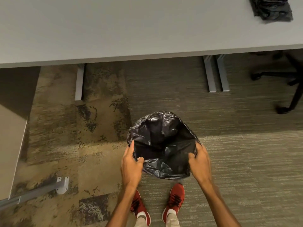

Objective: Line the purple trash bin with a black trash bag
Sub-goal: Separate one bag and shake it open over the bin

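Lower centre of the frame: the black bag (162, 145), mouth open, hangs between the two hands above the carpet (246, 161). The left hand (131, 163) pinches the near-left rim; the right hand (199, 163) grips the near-right rim, fingers clenched on the film. The purple bin is not visible; whether it sits under the bag cannot be told. To do the step well, keep the mouth spread wide and pull the rim evenly outward. More bags (270, 8) lie on the table (114, 30), upper right.
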`<act>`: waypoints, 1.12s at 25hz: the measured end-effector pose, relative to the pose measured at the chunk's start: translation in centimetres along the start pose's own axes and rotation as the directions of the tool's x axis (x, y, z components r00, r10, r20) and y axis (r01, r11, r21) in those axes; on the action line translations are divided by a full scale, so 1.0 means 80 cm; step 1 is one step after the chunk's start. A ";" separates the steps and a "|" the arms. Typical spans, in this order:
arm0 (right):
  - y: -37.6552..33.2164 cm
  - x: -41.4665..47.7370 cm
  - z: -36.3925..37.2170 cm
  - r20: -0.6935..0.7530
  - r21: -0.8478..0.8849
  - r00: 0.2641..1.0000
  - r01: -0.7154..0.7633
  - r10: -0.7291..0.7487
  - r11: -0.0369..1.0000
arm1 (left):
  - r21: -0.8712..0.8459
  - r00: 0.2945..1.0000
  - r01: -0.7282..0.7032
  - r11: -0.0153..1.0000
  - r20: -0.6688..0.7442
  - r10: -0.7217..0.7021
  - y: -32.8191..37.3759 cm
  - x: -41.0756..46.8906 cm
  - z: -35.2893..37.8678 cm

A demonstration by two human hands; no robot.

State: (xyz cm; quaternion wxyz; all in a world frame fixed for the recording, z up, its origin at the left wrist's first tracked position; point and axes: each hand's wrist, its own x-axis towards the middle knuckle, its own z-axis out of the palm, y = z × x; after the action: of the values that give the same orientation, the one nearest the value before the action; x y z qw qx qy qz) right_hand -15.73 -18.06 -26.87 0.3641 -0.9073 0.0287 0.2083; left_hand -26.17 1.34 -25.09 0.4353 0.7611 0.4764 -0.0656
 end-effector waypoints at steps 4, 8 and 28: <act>0.024 -0.020 0.003 -0.050 0.018 0.992 -0.119 0.119 0.993 | 0.007 0.988 -0.153 0.988 0.015 0.153 -0.024 -0.017 0.013; 0.024 -0.040 -0.001 0.074 0.010 0.997 -0.012 0.011 1.000 | -0.031 0.995 -0.104 0.994 0.002 0.104 -0.036 -0.026 0.028; 0.014 -0.025 0.042 -0.040 0.133 0.996 -0.071 0.077 0.989 | -0.101 0.998 -0.041 0.994 0.051 0.046 -0.082 0.021 0.054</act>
State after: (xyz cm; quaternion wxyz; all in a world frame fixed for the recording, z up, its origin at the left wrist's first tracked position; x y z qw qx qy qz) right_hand -19.00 -16.85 -28.94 0.4143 -0.8841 0.0843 0.1992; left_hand -29.03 0.44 -32.58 0.4866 0.7465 0.4508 -0.0523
